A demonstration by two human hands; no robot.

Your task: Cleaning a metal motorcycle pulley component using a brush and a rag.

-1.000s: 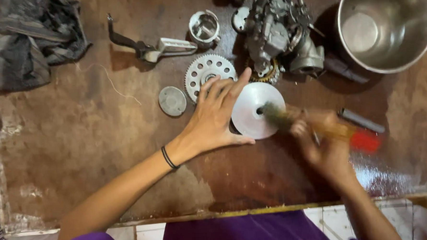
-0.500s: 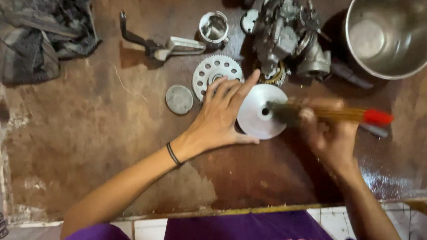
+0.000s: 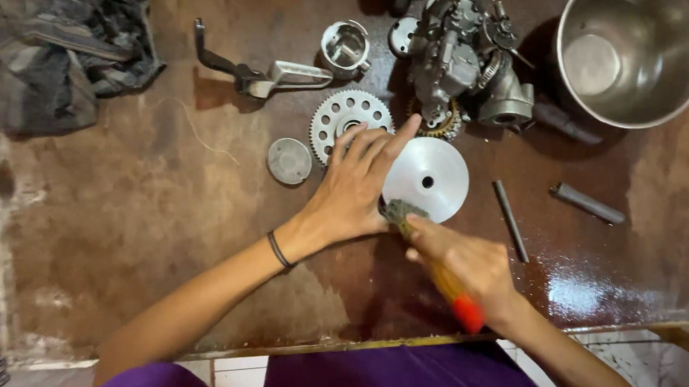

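A round silver metal disc (image 3: 435, 174) with a centre hole lies on the brown worktop (image 3: 130, 249). My left hand (image 3: 356, 187) rests flat on the disc's left edge, fingers spread and pointing up-right. My right hand (image 3: 464, 262) grips a paintbrush (image 3: 433, 263) with a wooden handle and red end; its dirty bristles touch the disc's lower-left rim, just under my left hand.
A toothed sprocket (image 3: 345, 116), a small round cap (image 3: 290, 160), a metal lever (image 3: 262, 73), a small cup-shaped part (image 3: 345, 45) and an engine assembly (image 3: 466, 53) lie behind the disc. A steel bowl (image 3: 632, 45) stands far right. Two dark rods (image 3: 510, 219) (image 3: 590, 204) lie right; crumpled cloth (image 3: 52, 59) far left.
My right hand swung the brush from the disc's right side down to its lower-left rim, so the handle now points toward me. My left hand stayed on the disc.
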